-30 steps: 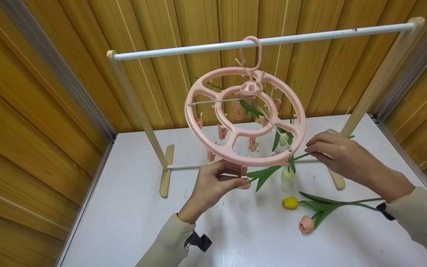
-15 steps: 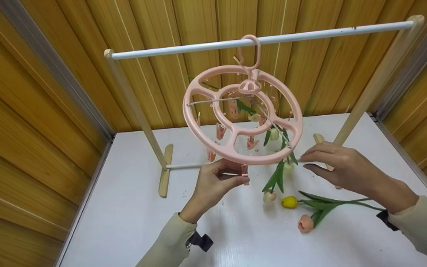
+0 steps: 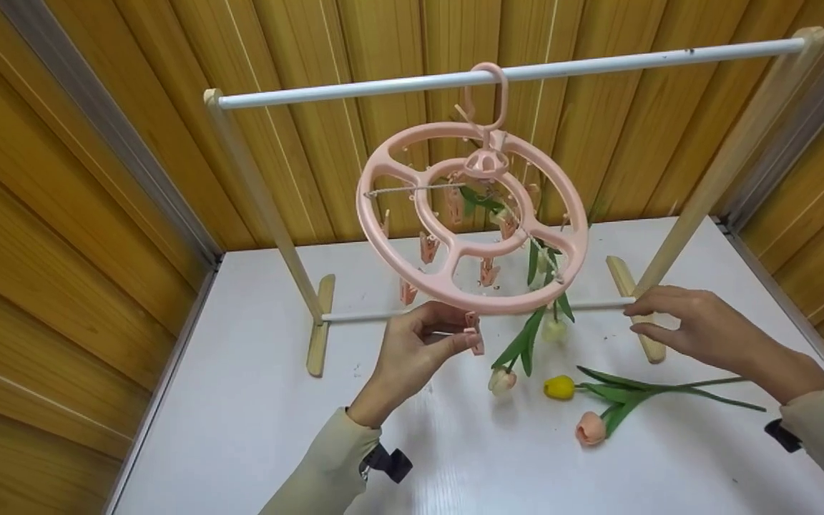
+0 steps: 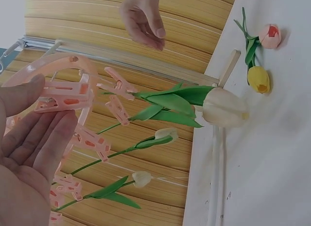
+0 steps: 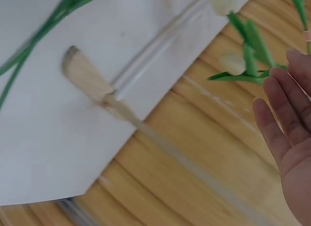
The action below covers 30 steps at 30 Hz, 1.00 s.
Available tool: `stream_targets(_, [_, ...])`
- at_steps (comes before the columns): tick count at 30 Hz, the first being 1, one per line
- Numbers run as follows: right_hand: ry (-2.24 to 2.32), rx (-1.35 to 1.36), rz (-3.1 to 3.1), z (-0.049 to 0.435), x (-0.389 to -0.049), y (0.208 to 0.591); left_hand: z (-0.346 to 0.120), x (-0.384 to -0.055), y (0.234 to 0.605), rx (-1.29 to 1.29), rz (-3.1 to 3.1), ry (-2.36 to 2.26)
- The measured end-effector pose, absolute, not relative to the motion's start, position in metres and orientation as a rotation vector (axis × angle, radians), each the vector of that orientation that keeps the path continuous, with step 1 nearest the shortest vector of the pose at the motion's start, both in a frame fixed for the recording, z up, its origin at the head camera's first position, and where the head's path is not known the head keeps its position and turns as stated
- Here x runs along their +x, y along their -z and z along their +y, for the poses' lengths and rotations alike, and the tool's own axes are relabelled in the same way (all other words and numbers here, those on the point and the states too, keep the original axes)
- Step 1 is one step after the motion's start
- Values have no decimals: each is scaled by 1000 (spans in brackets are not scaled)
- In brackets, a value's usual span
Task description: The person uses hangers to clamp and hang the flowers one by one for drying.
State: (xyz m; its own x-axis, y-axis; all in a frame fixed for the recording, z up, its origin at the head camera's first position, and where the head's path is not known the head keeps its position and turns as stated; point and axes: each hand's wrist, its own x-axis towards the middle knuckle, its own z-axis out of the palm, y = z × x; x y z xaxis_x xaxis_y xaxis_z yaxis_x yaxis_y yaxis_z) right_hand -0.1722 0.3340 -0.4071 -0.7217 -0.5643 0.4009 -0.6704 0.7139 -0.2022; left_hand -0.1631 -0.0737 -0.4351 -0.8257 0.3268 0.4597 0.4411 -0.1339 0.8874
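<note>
My left hand pinches a pink clothespin at the front of a round pink clip hanger. In the left wrist view this clothespin has no stem in it. Beside it, a pale pink-white tulip hangs head down, its stem at a neighbouring clip. Another white tulip and further white ones hang behind it. My right hand is in the air near the rack's right leg, fingers loosely bent and holding nothing. In the right wrist view its fingers look relaxed.
The hanger hooks over a white rail between wooden legs. On the white table lie a yellow tulip and a pink tulip, right of the hanging flowers. Wood-panelled walls stand behind and at the sides.
My right hand has let go of the tulip stem and moved away to the right and down. The tulip has swung to hang head down. My left hand keeps its pinch on the clothespin.
</note>
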Motion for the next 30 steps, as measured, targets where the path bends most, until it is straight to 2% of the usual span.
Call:
stream_targets(7, [-474,797,-2753,365,-176,430,-75,-163,436,-875,-2014,2114])
stream_targets(13, [-467,774,-2806,385,-178,448,-76,-163,437,-843,-2024,2096])
stream_targets(30, [-646,598,-3115,414,-164,481,-76,-164,438,-865,-2008,2092])
